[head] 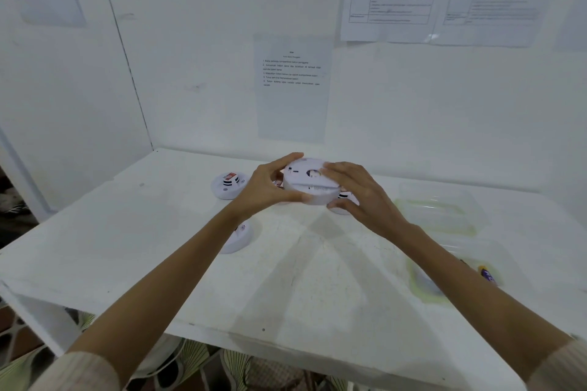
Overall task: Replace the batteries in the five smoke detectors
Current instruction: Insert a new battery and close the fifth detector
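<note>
Both hands hold one smoke detector (pixel 309 187) up off the table (pixel 317 279), with its flat back turned to the camera. The left hand (pixel 270 187) grips it with the fingers curled over the far rim and the thumb on the near edge. The right hand (pixel 359 193) lies across the other side, fingers spread on the back and thumb hooked under the rim. A seam runs across the body between the two thumbs, so this looks like the step of twisting the case open or shut; which of the two cannot be told. Out past the left fingertips, a detector with a red label (pixel 227 185) sits on the table, face up. Another detector (pixel 241 236) lies below the left wrist, half covered by the forearm, and a further one (pixel 347 197) peeps out just under the right thumb. A scrap of red shows behind the left fingers; it may be the fifth unit, but that is not certain. Well to the outside of the right hand stand an upper clear tray (pixel 444 222) and a nearer clear tray (pixel 419 282), the nearer one holding a purple battery (pixel 487 273). Nothing shows which units already have fresh cells, so most of the job may well be left. The printed sheets on the wall are too blurred to read.
</note>
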Demonstrator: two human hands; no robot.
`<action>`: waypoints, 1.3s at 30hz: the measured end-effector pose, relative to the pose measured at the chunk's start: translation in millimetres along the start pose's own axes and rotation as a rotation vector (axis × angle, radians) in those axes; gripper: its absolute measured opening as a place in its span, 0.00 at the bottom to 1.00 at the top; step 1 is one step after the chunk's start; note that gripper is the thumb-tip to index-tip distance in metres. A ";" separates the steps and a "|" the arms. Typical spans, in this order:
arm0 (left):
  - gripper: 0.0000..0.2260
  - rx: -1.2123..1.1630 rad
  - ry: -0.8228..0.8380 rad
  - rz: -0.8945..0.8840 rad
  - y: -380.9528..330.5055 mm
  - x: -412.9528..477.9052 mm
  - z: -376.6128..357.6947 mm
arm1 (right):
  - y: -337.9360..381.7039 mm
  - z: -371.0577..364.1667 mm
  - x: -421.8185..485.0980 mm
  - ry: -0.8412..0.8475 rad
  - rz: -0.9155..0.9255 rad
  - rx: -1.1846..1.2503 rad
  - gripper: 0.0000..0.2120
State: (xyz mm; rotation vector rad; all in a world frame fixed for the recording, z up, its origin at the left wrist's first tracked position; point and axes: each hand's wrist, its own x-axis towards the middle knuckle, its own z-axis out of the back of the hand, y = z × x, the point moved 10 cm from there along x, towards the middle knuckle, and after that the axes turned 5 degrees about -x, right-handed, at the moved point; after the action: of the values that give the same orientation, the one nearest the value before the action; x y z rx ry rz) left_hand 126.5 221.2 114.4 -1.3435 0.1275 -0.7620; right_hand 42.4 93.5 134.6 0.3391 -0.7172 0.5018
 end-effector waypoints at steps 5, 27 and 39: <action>0.16 -0.065 0.050 0.205 6.6 -4.5 -11.4 | -20.1 6.7 6.3 -0.103 -0.404 0.362 0.17; 0.17 -0.261 0.042 0.302 43.8 -24.9 -19.1 | -24.1 -52.1 -36.0 0.155 -0.885 0.883 0.26; 0.32 -0.016 0.002 0.190 59.9 -7.9 -14.8 | -13.5 -41.1 -29.9 0.144 -0.701 0.483 0.44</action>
State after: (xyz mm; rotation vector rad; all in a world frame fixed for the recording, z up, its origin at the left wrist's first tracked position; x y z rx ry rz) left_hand 138.4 215.0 53.7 -1.3245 0.2593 -0.6030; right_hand 52.6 91.6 83.0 0.9549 -0.2906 0.0184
